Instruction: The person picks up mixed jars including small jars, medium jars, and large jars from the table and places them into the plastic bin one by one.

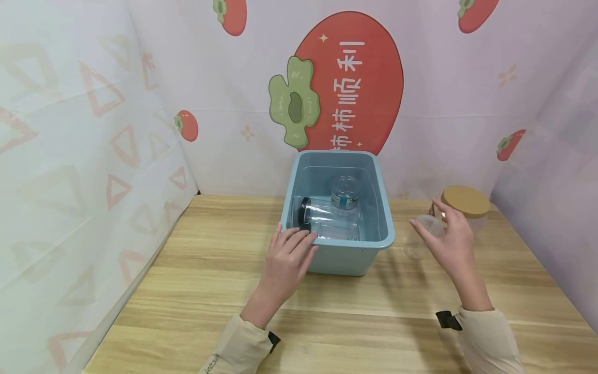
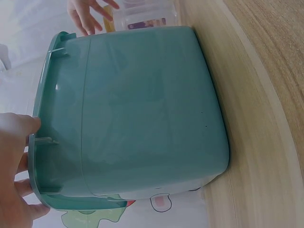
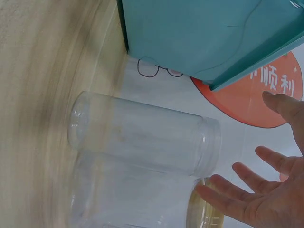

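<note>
A blue plastic tub [image 1: 343, 259] stands on the wooden table, and my left hand [image 1: 290, 255] grips its front rim near the left corner. In the left wrist view the thumb lies outside the tub wall [image 2: 152, 104], with the other fingers over the rim. To the right of the tub stands a clear lidless jar [image 3: 142, 133]. My right hand [image 1: 452, 241] is spread just above its mouth; in the right wrist view the fingers look apart from it. Inside the tub lie a clear jar with a black lid [image 1: 304, 210] and a clear labelled container [image 1: 344, 193].
A larger clear jar with a yellow-brown lid [image 1: 465, 201] stands behind the right hand, close to the lidless jar. Printed cloth [image 1: 233, 156] hangs behind the table and at both sides. The wooden table [image 1: 210, 270] extends left and in front of the tub.
</note>
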Tool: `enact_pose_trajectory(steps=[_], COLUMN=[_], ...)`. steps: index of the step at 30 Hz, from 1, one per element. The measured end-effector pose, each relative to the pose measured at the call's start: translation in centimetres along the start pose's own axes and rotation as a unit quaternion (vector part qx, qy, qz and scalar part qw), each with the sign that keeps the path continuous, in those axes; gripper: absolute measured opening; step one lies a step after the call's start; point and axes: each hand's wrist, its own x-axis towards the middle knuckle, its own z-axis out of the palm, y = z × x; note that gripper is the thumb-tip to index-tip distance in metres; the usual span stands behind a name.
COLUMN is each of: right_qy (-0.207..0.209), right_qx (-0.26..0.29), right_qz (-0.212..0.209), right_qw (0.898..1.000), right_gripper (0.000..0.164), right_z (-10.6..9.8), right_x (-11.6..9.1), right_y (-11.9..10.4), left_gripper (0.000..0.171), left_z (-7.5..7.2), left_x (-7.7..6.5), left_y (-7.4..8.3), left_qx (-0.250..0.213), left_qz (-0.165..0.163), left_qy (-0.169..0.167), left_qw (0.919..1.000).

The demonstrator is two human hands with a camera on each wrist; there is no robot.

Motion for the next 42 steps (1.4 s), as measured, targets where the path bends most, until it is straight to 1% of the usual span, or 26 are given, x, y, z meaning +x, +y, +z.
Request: enact_pose_trajectory(steps=[5, 11, 16, 26, 34, 38, 42], right_qy=[-0.006, 0.0, -0.004, -0.031, -0.046, -0.061, -0.074], right_qx=[-0.004, 0.0, -0.001, -0.009, -0.013, -0.022, -0.028], right_qz=[0.005, -0.005, -0.006, 0.022, 0.018, 0.02, 0.023], right_qw=[1.0, 1.0, 1.0, 0.999, 0.999, 0.998, 0.997], right_gripper=[0.071, 0.066, 0.068, 0.067, 0.063, 0.061, 0.061], right_z=[0.1, 0.5, 0.8, 1.1, 1.2, 1.4, 1.8], right_x=[-0.2, -0.4, -0.3, -0.1, -0.1, -0.1, -0.3], right_y=[0.6, 1.0, 1.6, 2.3, 2.3, 2.4, 2.6], left_gripper=[0.026, 0.03, 0.03, 0.03, 0.029, 0.031, 0.03], left_z=[0.0, 0.0, 0.1, 0.1, 0.0, 0.0, 0.0], left_x=[0.0, 0.1, 0.1, 0.2, 0.2, 0.1, 0.0], left_y=[0.0, 0.2, 0.1, 0.1, 0.2, 0.1, 0.1], left_qx=[-0.004, -0.012, -0.013, -0.01, -0.011, -0.011, -0.014], left_qz=[-0.002, -0.005, -0.005, -0.002, -0.005, -0.003, -0.006], left_qy=[-0.003, 0.004, 0.004, 0.003, 0.0, 0.004, 0.003], left_qw=[1.0, 0.9999, 0.9999, 0.9999, 0.9999, 0.9999, 0.9999])
